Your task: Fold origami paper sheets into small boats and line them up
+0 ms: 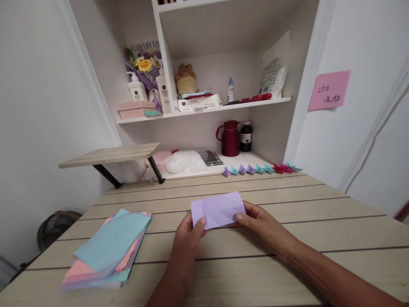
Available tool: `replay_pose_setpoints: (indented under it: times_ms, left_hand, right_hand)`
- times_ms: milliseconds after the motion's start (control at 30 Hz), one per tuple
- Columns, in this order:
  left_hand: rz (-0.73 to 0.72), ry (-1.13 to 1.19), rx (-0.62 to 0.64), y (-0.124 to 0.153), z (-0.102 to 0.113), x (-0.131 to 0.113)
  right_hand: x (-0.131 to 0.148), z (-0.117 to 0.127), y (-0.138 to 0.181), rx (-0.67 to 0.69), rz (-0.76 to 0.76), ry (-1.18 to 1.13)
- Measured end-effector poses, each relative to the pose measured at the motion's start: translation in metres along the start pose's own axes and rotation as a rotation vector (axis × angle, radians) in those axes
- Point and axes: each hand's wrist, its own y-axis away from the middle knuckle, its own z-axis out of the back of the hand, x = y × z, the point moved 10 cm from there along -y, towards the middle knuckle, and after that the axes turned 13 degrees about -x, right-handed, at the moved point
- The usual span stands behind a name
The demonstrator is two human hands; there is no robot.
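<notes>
A purple sheet of paper [220, 209], a wide rectangle that looks folded over, is held up between my two hands just over the table. My left hand [188, 234] pinches its lower left corner, thumb on the near face. At the right end my right hand [257, 217] grips the edge, its thumb in front and fingers behind. To the left lies a loose stack of coloured paper [111, 243], light blue on top with pink and purple sheets beneath. Along the table's far edge stands a row of small folded paper boats [251, 169] in purple, blue, red and pink.
A small raised wooden shelf [111, 154] on black legs stands at the back left of the plank table [319, 221]. Behind are a red jug [230, 138], a dark bottle [246, 137] and a white plastic bag [185, 162]. A pink note [329, 90] is on the right wall.
</notes>
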Motion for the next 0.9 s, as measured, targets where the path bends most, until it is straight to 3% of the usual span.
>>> replay_pose_setpoints:
  times_ms: [200,467,633,833,900]
  left_hand:
    - [0.016,-0.020,-0.056,-0.008,0.010,0.009]
    - [-0.016,-0.008,-0.045,-0.004,0.007,0.004]
    - [0.042,0.047,-0.057,-0.003,0.009,0.006]
    - [0.128,0.050,-0.054,0.006,0.009,0.007]
    - [0.162,0.075,-0.048,0.009,0.010,0.008]
  right_hand:
    - [-0.002,-0.001,0.000,-0.014,0.001,-0.031]
    - [-0.010,0.000,0.004,-0.039,-0.082,0.012]
    - [-0.014,-0.005,0.002,-0.020,-0.077,-0.013]
    - [-0.008,-0.022,0.015,0.111,-0.079,-0.025]
    - [-0.007,-0.017,0.013,0.081,-0.063,0.003]
